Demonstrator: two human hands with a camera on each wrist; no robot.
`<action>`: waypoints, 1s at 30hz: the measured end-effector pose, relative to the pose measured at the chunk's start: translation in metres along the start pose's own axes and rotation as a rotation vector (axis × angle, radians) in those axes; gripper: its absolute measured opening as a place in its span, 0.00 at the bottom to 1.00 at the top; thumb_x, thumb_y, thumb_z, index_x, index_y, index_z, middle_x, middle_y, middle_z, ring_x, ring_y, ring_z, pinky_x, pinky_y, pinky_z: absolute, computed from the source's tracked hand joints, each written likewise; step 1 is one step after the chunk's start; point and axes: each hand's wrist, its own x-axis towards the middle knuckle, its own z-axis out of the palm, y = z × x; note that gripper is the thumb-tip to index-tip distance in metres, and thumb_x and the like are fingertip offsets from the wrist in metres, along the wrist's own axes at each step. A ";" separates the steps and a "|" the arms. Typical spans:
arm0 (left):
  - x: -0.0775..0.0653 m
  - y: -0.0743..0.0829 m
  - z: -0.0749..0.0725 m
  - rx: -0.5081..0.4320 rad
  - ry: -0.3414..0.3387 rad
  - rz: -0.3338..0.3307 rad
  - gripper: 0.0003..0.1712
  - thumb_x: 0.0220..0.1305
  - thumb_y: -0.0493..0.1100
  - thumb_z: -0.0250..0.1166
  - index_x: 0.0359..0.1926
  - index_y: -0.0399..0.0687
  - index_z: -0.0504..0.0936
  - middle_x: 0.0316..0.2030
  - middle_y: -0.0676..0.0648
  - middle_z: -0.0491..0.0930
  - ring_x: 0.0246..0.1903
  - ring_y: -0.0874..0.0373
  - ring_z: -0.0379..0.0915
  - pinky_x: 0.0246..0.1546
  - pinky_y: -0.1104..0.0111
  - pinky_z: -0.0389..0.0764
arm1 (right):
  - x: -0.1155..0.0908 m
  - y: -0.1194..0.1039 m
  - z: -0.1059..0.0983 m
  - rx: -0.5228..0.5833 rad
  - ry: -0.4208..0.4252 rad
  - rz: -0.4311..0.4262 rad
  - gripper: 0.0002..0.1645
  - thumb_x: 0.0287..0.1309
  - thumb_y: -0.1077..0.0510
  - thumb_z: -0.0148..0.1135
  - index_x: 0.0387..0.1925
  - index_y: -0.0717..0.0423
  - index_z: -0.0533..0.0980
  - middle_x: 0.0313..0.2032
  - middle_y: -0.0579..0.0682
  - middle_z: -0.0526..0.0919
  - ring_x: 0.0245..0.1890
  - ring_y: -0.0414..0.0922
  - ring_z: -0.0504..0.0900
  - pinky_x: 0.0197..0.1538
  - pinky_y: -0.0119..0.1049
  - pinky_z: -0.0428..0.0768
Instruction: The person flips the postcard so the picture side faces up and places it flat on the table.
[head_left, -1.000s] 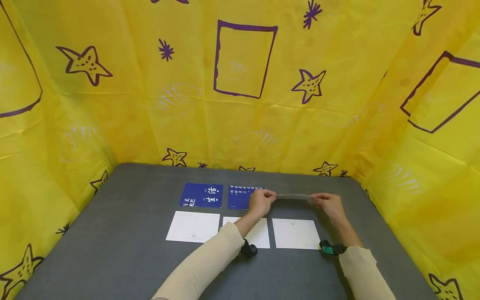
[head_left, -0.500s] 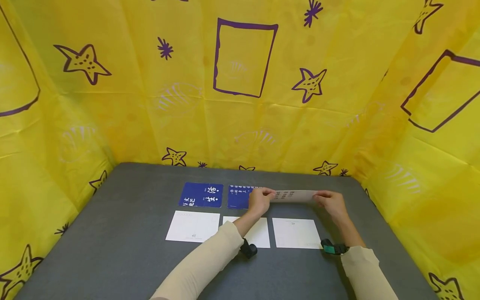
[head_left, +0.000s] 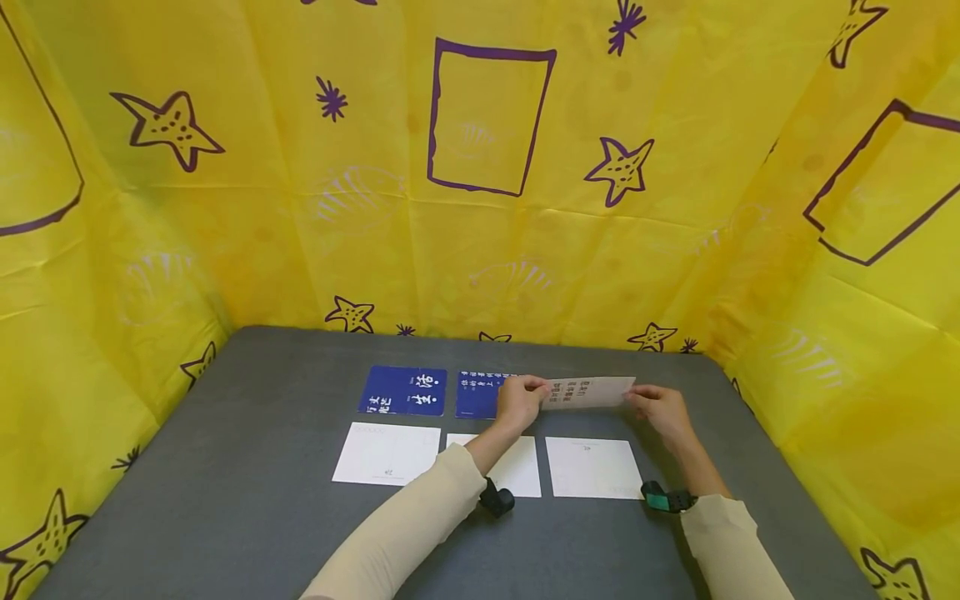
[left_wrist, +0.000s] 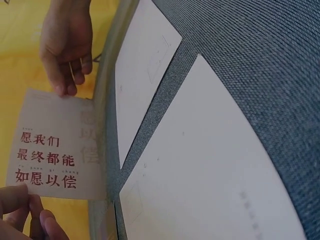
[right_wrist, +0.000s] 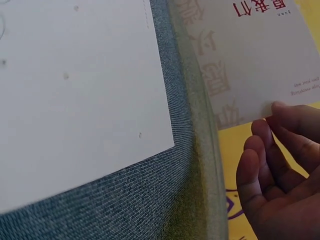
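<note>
A pale postcard (head_left: 592,392) with dark red Chinese characters is held up off the table between both hands. My left hand (head_left: 519,406) pinches its left edge; in the left wrist view the left fingertips (left_wrist: 35,202) show at the card's border. My right hand (head_left: 663,412) pinches the opposite edge between thumb and forefinger, clear in the right wrist view, with the other fingers (right_wrist: 257,170) loosely curled. Behind the left hand lies a blue postcard (head_left: 476,398) with white characters, partly covered by that hand.
Another blue postcard (head_left: 403,390) lies to the left on the grey table (head_left: 247,467). A nearer row has a white card (head_left: 386,454), a white card (head_left: 525,467) partly under the left forearm, and a white card (head_left: 592,468) at right. Yellow cloth (head_left: 480,250) surrounds the table.
The held postcard has turned from nearly edge-on to showing its printed face, and its right end now sits slightly higher. Both hands have stayed nearly in place.
</note>
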 end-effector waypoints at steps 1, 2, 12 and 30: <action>0.000 0.000 0.000 -0.003 -0.001 -0.005 0.06 0.59 0.41 0.69 0.35 0.44 0.89 0.33 0.46 0.88 0.30 0.60 0.79 0.27 0.74 0.72 | 0.000 0.000 0.000 0.003 0.002 0.003 0.22 0.64 0.58 0.62 0.50 0.75 0.76 0.31 0.45 0.82 0.31 0.39 0.76 0.37 0.28 0.79; 0.001 -0.001 0.000 -0.006 0.000 -0.008 0.06 0.59 0.42 0.69 0.35 0.44 0.89 0.32 0.46 0.88 0.30 0.60 0.80 0.27 0.74 0.72 | 0.000 0.001 0.000 0.006 -0.001 0.001 0.23 0.64 0.57 0.62 0.50 0.75 0.76 0.31 0.45 0.82 0.31 0.39 0.76 0.37 0.29 0.79; 0.002 -0.002 -0.001 -0.032 -0.003 -0.027 0.08 0.60 0.42 0.69 0.38 0.43 0.89 0.33 0.46 0.87 0.31 0.60 0.79 0.31 0.72 0.74 | 0.000 0.004 0.004 -0.030 -0.013 0.035 0.23 0.65 0.55 0.61 0.51 0.72 0.77 0.35 0.47 0.82 0.34 0.42 0.76 0.38 0.28 0.78; 0.004 -0.005 -0.003 -0.078 0.003 -0.047 0.06 0.60 0.38 0.68 0.37 0.41 0.88 0.32 0.45 0.86 0.29 0.62 0.76 0.29 0.75 0.72 | 0.001 0.007 0.007 0.016 -0.006 0.027 0.22 0.63 0.58 0.62 0.49 0.74 0.77 0.29 0.41 0.82 0.30 0.39 0.77 0.36 0.27 0.79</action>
